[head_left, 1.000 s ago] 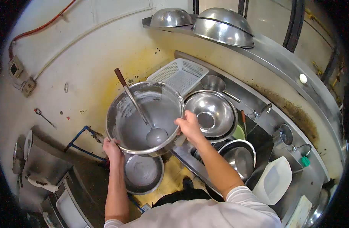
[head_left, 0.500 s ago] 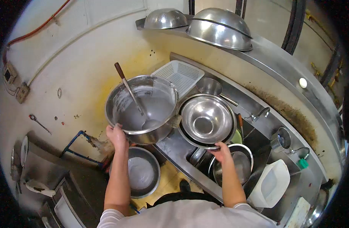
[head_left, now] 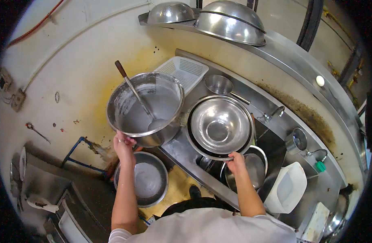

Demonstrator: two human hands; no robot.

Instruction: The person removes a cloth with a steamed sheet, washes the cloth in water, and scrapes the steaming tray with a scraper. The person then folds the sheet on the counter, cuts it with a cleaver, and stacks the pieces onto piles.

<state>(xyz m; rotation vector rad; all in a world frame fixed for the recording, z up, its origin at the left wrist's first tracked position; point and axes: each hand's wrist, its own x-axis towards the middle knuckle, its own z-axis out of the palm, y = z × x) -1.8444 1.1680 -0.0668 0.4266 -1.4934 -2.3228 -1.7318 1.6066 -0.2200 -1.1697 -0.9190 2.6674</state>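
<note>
A large steel pot (head_left: pixel 153 139) stands on the left end of the counter, with whitish residue inside. A ladle (head_left: pixel 137 95) with a dark wooden handle leans in it. My left hand (head_left: pixel 124 148) is at the pot's near left rim, its fingers curled there. To the right, my right hand (head_left: pixel 236 164) grips the near rim of nested steel bowls (head_left: pixel 220 117), thumb on top. The shiny inner bowl faces up. Behind these bowls are a steel saucepan (head_left: pixel 219 84) and a white perforated basket (head_left: pixel 188 73). A wide metal basin (head_left: pixel 147 180) sits below the pot.
The sink on the right holds another steel bowl (head_left: pixel 255 174). Beside it stands a white plastic container (head_left: pixel 289 188). Taps (head_left: pixel 273 114) line the back, near a small metal pot (head_left: pixel 296 141). Upturned steel bowls (head_left: pixel 230 26) and a colander (head_left: pixel 171 13) rest on the shelf above.
The nested bowls have come slightly towards me in my right hand, leaving a wider gap to the saucepan. My left hand stays at the pot's rim. The whole view has shifted a little.
</note>
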